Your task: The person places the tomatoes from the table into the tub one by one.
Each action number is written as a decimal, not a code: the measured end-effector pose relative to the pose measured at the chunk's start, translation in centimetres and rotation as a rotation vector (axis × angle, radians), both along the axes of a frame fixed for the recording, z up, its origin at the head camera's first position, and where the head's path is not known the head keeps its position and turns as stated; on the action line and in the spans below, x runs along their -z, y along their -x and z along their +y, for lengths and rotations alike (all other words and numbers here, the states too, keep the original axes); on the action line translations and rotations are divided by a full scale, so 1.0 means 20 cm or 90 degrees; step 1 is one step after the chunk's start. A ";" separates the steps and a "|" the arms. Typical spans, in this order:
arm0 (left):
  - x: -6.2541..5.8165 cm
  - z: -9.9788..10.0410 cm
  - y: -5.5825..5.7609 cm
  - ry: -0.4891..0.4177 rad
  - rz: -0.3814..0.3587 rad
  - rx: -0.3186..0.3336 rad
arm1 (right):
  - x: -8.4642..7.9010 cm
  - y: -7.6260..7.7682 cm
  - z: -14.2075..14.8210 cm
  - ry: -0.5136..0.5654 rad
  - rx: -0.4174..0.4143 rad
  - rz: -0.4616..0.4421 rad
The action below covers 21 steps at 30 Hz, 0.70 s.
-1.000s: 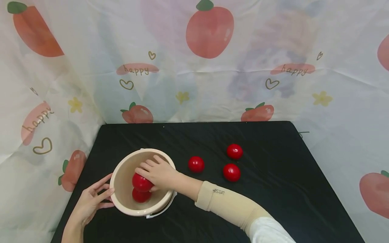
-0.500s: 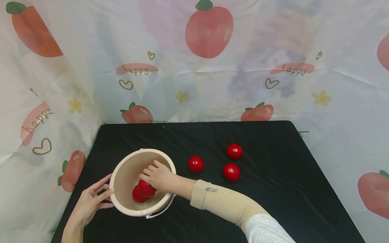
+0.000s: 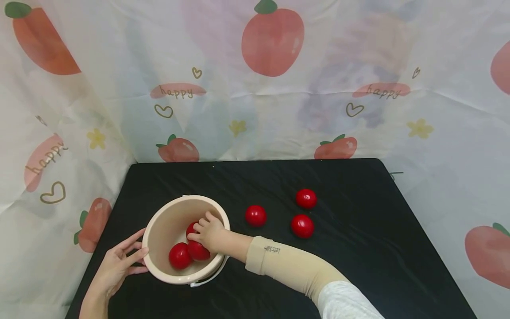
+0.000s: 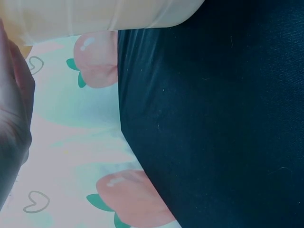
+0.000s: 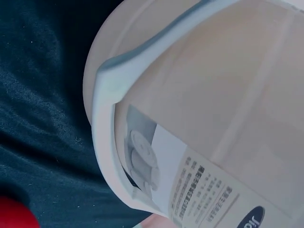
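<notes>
My left hand (image 3: 113,268) rests against the left side of a cream plastic bucket (image 3: 165,228), its fingers spread and fingertips at the rim. My right hand (image 3: 212,234) reaches into the bucket from the right, fingers spread over two glossy red balls, the nearer ball (image 3: 199,251) and a farther ball (image 3: 191,230), both partly hidden by it. Beside them, a third red ball (image 3: 180,255) lies at the bottom. The left wrist view has the edge of the left hand (image 4: 14,104) below the bucket wall (image 4: 104,16). The right wrist view faces the bucket's printed label (image 5: 190,185).
Right of the bucket, three more red balls lie on the black-covered table: a near-left ball (image 3: 256,215), a back ball (image 3: 306,198) and a front-right ball (image 3: 302,226). The bucket's white handle (image 3: 211,278) hangs down. A fruit-print curtain (image 3: 215,119) stands behind the table.
The right hand has moved slightly right and down inside the bucket, shifting its red ball with it. A third ball now shows there. The left hand has stayed at the bucket's side.
</notes>
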<state>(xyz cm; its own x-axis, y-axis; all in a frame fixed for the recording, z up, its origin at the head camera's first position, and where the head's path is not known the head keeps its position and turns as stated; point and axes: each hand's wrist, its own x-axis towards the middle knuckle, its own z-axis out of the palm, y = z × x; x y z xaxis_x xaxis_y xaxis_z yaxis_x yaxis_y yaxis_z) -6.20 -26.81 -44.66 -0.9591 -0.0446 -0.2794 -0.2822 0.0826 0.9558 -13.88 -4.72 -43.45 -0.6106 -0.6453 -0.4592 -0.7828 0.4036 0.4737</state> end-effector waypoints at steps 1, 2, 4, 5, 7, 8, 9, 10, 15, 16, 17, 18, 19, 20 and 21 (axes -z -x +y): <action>0.00 0.00 0.00 0.002 -0.002 -0.001 | 0.00 0.00 0.00 -0.004 0.000 0.000; 0.00 0.00 0.00 0.002 -0.003 -0.002 | 0.00 0.00 -0.01 -0.009 0.000 0.001; 0.00 0.00 0.00 0.003 -0.003 -0.002 | 0.00 0.00 -0.01 -0.018 0.000 0.002; 0.00 0.00 0.00 0.003 -0.004 -0.002 | 0.00 0.00 -0.01 -0.021 0.001 0.002; 0.00 0.00 0.00 0.004 -0.005 -0.003 | 0.00 0.00 -0.01 -0.024 0.005 0.002; 0.00 0.00 0.00 0.005 -0.005 -0.004 | 0.00 0.00 -0.01 -0.025 0.006 0.002; 0.00 0.00 0.00 0.007 -0.005 -0.004 | 0.00 0.00 -0.01 -0.025 0.007 0.001; 0.00 0.00 0.00 0.009 -0.006 -0.005 | 0.01 0.00 -0.02 -0.026 0.006 0.000; 0.00 0.00 0.00 0.010 -0.009 -0.006 | 0.01 0.01 0.00 0.022 -0.022 -0.002; 0.00 0.00 0.00 0.009 -0.009 -0.006 | 0.01 0.01 0.00 0.055 -0.036 -0.003; 0.00 0.00 0.00 0.008 -0.009 -0.006 | 0.00 0.01 0.01 0.092 -0.050 -0.003; 0.00 0.00 0.00 0.006 -0.009 -0.005 | 0.00 0.02 0.03 0.132 -0.061 -0.008; 0.00 0.00 0.00 0.006 -0.007 -0.004 | -0.01 0.02 0.04 0.176 -0.071 -0.012; 0.00 0.00 0.00 0.005 -0.006 -0.003 | -0.03 0.02 0.05 0.221 -0.079 -0.014; -0.01 0.00 0.00 0.003 -0.006 -0.003 | -0.04 0.03 0.07 0.266 -0.080 -0.021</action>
<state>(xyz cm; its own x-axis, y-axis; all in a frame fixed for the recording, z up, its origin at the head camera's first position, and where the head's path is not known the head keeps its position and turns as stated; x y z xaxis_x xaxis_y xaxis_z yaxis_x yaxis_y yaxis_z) -6.16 -26.76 -44.55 -0.9564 -0.0502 -0.2876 -0.2910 0.0864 0.9528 -14.45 -3.30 -42.57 -0.5045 -0.8484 -0.1605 -0.8502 0.4557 0.2634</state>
